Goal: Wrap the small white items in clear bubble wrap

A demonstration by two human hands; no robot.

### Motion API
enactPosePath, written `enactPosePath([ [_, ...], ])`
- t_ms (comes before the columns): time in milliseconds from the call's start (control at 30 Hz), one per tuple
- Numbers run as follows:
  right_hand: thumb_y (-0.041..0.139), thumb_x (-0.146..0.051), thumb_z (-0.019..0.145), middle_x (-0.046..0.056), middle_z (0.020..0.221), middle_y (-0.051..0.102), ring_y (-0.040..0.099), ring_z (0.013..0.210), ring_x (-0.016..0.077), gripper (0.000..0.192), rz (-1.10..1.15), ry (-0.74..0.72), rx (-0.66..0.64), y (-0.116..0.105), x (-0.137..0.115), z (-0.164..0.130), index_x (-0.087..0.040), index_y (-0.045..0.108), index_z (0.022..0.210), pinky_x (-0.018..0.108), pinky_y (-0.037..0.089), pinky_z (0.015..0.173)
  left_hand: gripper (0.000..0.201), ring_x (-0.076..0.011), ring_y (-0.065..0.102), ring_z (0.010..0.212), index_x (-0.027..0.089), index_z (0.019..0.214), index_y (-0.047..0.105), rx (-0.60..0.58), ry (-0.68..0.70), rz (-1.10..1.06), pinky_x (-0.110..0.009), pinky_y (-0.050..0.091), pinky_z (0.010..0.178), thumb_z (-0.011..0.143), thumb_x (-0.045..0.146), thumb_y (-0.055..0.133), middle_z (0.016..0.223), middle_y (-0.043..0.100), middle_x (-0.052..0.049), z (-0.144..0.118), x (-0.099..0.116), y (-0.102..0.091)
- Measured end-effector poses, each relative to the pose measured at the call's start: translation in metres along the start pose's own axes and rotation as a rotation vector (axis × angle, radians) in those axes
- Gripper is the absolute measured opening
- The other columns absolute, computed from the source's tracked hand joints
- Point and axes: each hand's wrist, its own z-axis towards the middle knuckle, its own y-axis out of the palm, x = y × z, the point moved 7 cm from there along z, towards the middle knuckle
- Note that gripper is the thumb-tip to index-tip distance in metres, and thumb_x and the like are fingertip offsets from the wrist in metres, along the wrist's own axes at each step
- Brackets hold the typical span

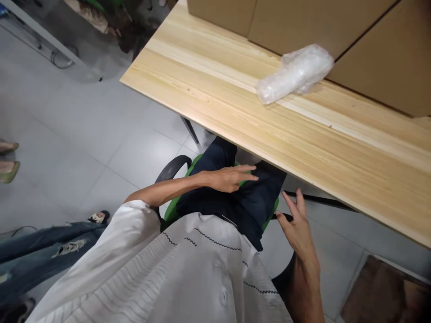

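Note:
I sit on a green chair (172, 210) with black armrests, in a white shirt and dark trousers. My left hand (230, 178) lies flat on my lap, fingers stretched toward the right, holding nothing. My right hand (298, 229) hovers open beside my right thigh, just below the edge of the wooden table (269, 130), near the right armrest. On the table lies a clear plastic-wrapped roll (294, 74), well away from both hands.
Brown cardboard boxes (323, 22) stand along the table's far side. Another person's legs in torn jeans (43, 249) stretch in from the lower left, and sandalled feet (7, 159) show at the left edge. A grey tiled floor lies around the chair.

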Motion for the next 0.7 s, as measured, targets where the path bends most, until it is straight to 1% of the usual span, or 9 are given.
enactPosePath([
  [33, 0.077, -0.062, 0.102, 0.013, 0.198, 0.037, 0.044, 0.179, 0.0425, 0.076, -0.041, -0.031, -0.076, 0.005, -0.010, 0.001, -0.033, 0.067, 0.173, 0.052, 0.072, 0.108, 0.075, -0.0284, 0.054, 0.175, 0.030, 0.168, 0.070, -0.019, 0.048, 0.030, -0.045, 0.051, 0.138, 0.095, 0.011, 0.069, 0.185, 0.058, -0.008, -0.003, 0.003, 0.004],
  [67, 0.077, -0.064, 0.103, 0.012, 0.200, 0.032, 0.042, 0.181, 0.0428, 0.079, -0.061, -0.044, -0.120, 0.009, -0.018, 0.003, -0.033, 0.065, 0.175, 0.052, 0.073, 0.107, 0.072, -0.0297, 0.047, 0.180, 0.028, 0.169, 0.070, -0.044, 0.078, 0.042, -0.046, 0.048, 0.141, 0.098, 0.016, 0.070, 0.191, 0.051, -0.009, -0.005, 0.004, 0.008],
  [100, 0.075, -0.066, 0.105, 0.013, 0.200, 0.033, 0.044, 0.179, 0.0428, 0.079, -0.064, -0.047, -0.132, 0.012, -0.026, 0.004, -0.033, 0.064, 0.176, 0.054, 0.073, 0.108, 0.068, -0.0313, 0.046, 0.180, 0.026, 0.170, 0.069, -0.068, 0.089, 0.042, -0.047, 0.047, 0.142, 0.102, 0.022, 0.071, 0.192, 0.049, -0.011, -0.007, 0.003, 0.012],
  [167, 0.071, -0.067, 0.109, 0.013, 0.196, 0.041, 0.049, 0.176, 0.0415, 0.074, -0.054, -0.065, -0.112, 0.015, -0.038, 0.007, -0.032, 0.065, 0.174, 0.060, 0.066, 0.122, 0.064, -0.0342, 0.050, 0.178, 0.021, 0.169, 0.070, -0.091, 0.067, 0.040, -0.048, 0.048, 0.142, 0.106, 0.034, 0.073, 0.188, 0.054, -0.016, -0.009, -0.005, 0.018],
  [233, 0.070, -0.065, 0.111, 0.013, 0.191, 0.050, 0.051, 0.176, 0.0394, 0.068, -0.040, -0.111, -0.074, 0.017, -0.047, 0.011, -0.032, 0.069, 0.170, 0.066, 0.051, 0.137, 0.064, -0.0355, 0.051, 0.177, 0.019, 0.169, 0.069, -0.096, 0.026, 0.055, -0.049, 0.047, 0.142, 0.108, 0.037, 0.072, 0.185, 0.057, -0.020, -0.012, -0.017, 0.021],
  [267, 0.070, -0.064, 0.112, 0.013, 0.189, 0.053, 0.052, 0.175, 0.0383, 0.065, -0.034, -0.131, -0.059, 0.017, -0.051, 0.012, -0.032, 0.071, 0.168, 0.066, 0.046, 0.142, 0.064, -0.0356, 0.051, 0.177, 0.019, 0.170, 0.068, -0.099, 0.009, 0.067, -0.050, 0.047, 0.142, 0.109, 0.038, 0.070, 0.185, 0.057, -0.020, -0.013, -0.023, 0.023],
  [333, 0.071, -0.062, 0.112, 0.014, 0.185, 0.059, 0.055, 0.173, 0.0370, 0.061, -0.023, -0.154, -0.028, 0.016, -0.055, 0.015, -0.031, 0.075, 0.164, 0.066, 0.041, 0.144, 0.064, -0.0364, 0.054, 0.175, 0.019, 0.170, 0.068, -0.095, -0.001, 0.082, -0.051, 0.048, 0.141, 0.109, 0.037, 0.069, 0.184, 0.059, -0.021, -0.015, -0.032, 0.023],
  [500, 0.072, -0.063, 0.111, 0.019, 0.174, 0.069, 0.063, 0.164, 0.0383, 0.063, -0.007, -0.109, 0.032, 0.012, -0.055, 0.018, -0.022, 0.078, 0.159, 0.067, 0.043, 0.142, 0.060, -0.0364, 0.066, 0.164, 0.021, 0.166, 0.072, -0.014, 0.000, 0.101, -0.047, 0.054, 0.134, 0.108, 0.035, 0.071, 0.176, 0.067, -0.019, -0.018, -0.042, 0.017],
  [700, 0.075, -0.068, 0.106, 0.020, 0.158, 0.080, 0.075, 0.150, 0.0395, 0.064, 0.056, -0.033, 0.147, 0.013, -0.041, 0.021, -0.021, 0.085, 0.148, 0.068, 0.051, 0.136, 0.060, -0.0359, 0.070, 0.156, 0.012, 0.173, 0.061, -0.048, 0.012, 0.238, -0.044, 0.055, 0.128, 0.117, 0.035, 0.056, 0.171, 0.066, -0.024, -0.017, -0.044, 0.010],
])
